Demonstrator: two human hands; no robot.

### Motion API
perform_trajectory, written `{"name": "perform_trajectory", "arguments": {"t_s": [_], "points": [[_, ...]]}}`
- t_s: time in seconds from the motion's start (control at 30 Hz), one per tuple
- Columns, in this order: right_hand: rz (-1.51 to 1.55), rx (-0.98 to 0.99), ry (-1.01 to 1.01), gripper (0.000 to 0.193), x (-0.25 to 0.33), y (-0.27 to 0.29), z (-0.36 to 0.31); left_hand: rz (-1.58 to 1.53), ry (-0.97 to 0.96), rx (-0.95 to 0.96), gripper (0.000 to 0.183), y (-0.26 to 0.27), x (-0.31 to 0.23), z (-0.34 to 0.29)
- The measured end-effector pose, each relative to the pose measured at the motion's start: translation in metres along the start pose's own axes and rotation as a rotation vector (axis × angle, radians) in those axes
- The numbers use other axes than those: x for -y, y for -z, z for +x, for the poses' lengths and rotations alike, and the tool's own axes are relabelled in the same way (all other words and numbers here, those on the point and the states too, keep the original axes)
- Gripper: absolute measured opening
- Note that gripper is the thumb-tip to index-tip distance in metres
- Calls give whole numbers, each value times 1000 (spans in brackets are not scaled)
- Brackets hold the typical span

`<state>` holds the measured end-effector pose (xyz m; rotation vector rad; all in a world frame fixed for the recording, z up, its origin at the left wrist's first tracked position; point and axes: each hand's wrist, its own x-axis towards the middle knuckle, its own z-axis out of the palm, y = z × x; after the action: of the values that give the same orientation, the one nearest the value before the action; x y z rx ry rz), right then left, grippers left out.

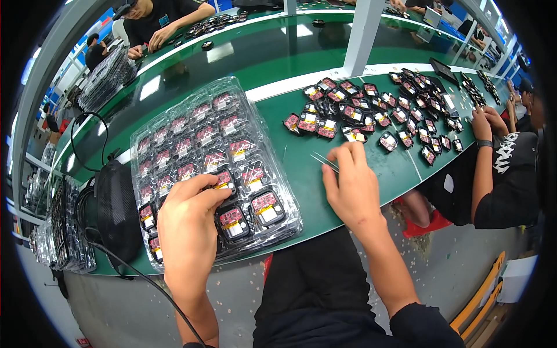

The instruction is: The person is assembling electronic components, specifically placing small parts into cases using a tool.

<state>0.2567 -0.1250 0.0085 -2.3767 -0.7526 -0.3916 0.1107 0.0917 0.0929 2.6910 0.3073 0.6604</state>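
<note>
Left hand (188, 223): we are pinching a black-cased module (223, 181), clear tray (293, 224) beneath this hand; right hand (354, 185): we are gripping tweezers (321, 160).

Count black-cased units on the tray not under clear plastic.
5 visible: two units at the left of the tray, one unit touched by the left hand, two units to its right. The hand may hide more.
</note>
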Motion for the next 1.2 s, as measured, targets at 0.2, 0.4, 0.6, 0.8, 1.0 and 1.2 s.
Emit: {"name": "perform_trajectory", "arguments": {"t_s": [0.2, 0.4, 0.6, 0.8, 1.0, 1.2], "points": [[-160, 97, -81, 41, 5, -4, 19, 76, -39, 12, 21, 6, -5, -6], [-119, 104, -55, 36, 15, 16, -18, 5, -200, -266, 28, -2, -33, -29], [-45, 35, -51, 32, 15, 25, -52, -544, -349, -137, 15, -15, -56, -72], [-40, 11, 23, 34, 5, 27, -55, -864, -201, -56, 30, -64, -66, -94], [3, -17, -5, 44, 12, 31, -54, -928, -99, 54, 20, -77, -71, -109], [-70, -23, -56, 49, 15, 21, -54, -933, -66, 82, 19, -78, -73, -113]]}}
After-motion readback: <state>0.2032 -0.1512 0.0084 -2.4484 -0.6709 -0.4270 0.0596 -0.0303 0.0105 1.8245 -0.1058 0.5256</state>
